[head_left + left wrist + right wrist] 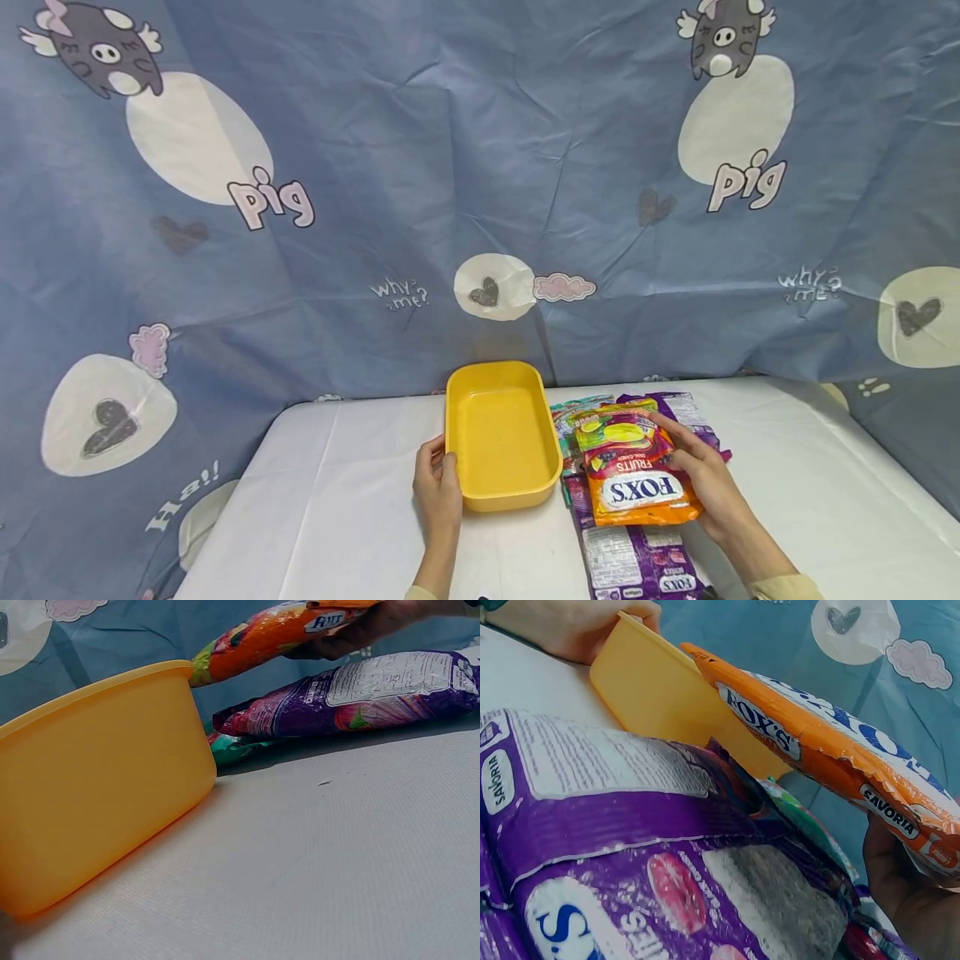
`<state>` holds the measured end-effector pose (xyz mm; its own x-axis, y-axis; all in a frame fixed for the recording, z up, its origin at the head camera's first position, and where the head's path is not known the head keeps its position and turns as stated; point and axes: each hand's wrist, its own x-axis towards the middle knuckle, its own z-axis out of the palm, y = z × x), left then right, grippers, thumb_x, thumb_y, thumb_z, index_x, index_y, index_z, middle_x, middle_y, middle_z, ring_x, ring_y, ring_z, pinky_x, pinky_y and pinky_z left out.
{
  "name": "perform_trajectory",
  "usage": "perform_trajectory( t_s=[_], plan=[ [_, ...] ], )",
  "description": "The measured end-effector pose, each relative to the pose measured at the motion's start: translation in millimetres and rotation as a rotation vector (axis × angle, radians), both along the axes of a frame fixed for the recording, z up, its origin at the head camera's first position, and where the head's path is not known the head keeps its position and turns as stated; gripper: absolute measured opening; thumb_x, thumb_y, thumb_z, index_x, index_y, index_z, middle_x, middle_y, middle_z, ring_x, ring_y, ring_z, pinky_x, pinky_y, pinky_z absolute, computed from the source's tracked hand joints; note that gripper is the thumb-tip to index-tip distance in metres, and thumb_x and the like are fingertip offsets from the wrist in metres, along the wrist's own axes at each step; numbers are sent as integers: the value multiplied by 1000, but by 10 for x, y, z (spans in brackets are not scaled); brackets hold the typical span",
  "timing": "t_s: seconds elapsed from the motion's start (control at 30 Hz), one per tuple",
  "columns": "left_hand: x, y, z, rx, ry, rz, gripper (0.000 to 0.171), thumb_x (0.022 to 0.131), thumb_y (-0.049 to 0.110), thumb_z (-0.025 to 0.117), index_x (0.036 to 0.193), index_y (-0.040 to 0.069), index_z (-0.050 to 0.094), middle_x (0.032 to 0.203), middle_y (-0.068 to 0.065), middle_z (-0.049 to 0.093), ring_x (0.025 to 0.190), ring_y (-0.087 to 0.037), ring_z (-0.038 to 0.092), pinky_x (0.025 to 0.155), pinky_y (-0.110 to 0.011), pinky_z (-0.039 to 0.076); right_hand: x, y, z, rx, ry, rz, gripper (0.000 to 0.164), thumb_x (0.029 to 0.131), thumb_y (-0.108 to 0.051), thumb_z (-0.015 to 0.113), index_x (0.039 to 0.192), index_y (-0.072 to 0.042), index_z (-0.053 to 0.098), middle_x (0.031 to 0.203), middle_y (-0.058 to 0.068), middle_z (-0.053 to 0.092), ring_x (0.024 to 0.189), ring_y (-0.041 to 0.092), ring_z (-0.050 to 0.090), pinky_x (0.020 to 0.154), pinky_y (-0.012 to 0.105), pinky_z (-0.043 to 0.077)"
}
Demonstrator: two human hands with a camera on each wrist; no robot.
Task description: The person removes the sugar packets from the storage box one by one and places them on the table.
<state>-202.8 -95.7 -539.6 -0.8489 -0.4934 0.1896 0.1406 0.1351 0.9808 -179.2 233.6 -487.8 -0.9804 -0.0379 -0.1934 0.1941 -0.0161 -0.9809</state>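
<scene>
My left hand (437,492) holds the near left side of a yellow plastic tub (501,442), with the thumb at its rim. The tub has nothing in it. To its right, my right hand (708,479) grips an orange candy bag (637,475) marked FOX'S and FRUITS by its right side. This bag is raised over other bags, and its far left end overlaps the tub's rim in the left wrist view. Beneath it lies a purple candy bag (637,558), also seen close up in the right wrist view (667,825).
Another purple bag (690,417) and a teal bag (573,408) lie farther back, partly under the orange one. All rest on a white-covered table (337,500). A blue printed curtain (360,208) hangs right behind the table's far edge.
</scene>
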Motion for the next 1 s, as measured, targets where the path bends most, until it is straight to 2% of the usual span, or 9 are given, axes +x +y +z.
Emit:
perform_trajectory(
  t_s=[0.17, 0.37, 0.53, 0.57, 0.67, 0.77, 0.8, 0.9, 1.0],
  plan=[
    [35, 19, 73, -3, -2, -3, 29, 90, 3, 49, 117, 0, 59, 114, -18, 62, 95, -19, 56, 76, -14, 47, 14, 53, -20, 30, -11, -7, 61, 92, -9, 36, 148, -33, 28, 155, 7, 18, 117, 24, 43, 90, 30, 51],
    [-29, -5, -69, -11, 5, 11, 28, 91, 7, 50, 116, 8, 61, 113, -10, 63, 95, -13, 56, 77, -14, 47, 25, 117, -47, 52, -32, -24, 60, 93, -10, 37, 148, -34, 29, 156, 8, 17, 120, 27, 41, 88, 30, 51],
    [-45, -17, -98, -14, 18, 13, 28, 91, 8, 50, 117, 11, 60, 114, -9, 63, 96, -14, 56, 77, -14, 47, 33, 158, -73, 51, -63, -33, 60, 93, -10, 37, 147, -36, 29, 158, 8, 13, 125, 31, 35, 88, 29, 50],
    [-42, -17, -92, -10, 12, 12, 28, 91, 8, 50, 117, 10, 60, 114, -9, 63, 97, -14, 56, 77, -13, 47, 34, 164, -81, 53, -67, -34, 61, 93, -10, 37, 147, -36, 29, 158, 8, 13, 126, 32, 34, 88, 29, 49],
    [34, 6, 50, -14, 5, 7, 29, 91, 5, 49, 118, 3, 59, 115, -14, 62, 98, -19, 57, 77, -12, 46, 42, 183, -101, 55, -77, -38, 61, 93, -9, 37, 147, -37, 29, 158, 8, 12, 127, 32, 32, 88, 28, 49],
    [46, 10, 71, -15, 2, 8, 29, 91, 4, 49, 117, 1, 59, 114, -15, 62, 98, -20, 57, 77, -13, 46, 54, 204, -111, 56, -74, -35, 61, 93, -9, 37, 147, -36, 28, 158, 8, 12, 125, 29, 35, 88, 28, 48],
    [44, 10, 65, -21, 4, 10, 29, 91, 4, 49, 117, 2, 59, 114, -15, 62, 97, -20, 57, 77, -12, 46, 59, 212, -114, 54, -76, -34, 61, 93, -9, 37, 147, -36, 28, 158, 8, 13, 123, 28, 36, 88, 28, 48],
    [-29, -14, -77, -19, 15, 12, 28, 91, 7, 49, 117, 7, 60, 114, -10, 62, 97, -16, 56, 78, -14, 47, 78, 244, -132, 55, -84, -35, 61, 93, -10, 37, 148, -36, 28, 157, 8, 13, 120, 25, 38, 87, 28, 49],
    [-39, -18, -95, -20, 20, 6, 28, 92, 8, 49, 117, 8, 60, 115, -9, 62, 98, -16, 56, 79, -14, 48, 97, 284, -161, 54, -94, -37, 62, 93, -10, 37, 148, -36, 27, 157, 8, 13, 119, 25, 39, 88, 29, 49]
  ],
)
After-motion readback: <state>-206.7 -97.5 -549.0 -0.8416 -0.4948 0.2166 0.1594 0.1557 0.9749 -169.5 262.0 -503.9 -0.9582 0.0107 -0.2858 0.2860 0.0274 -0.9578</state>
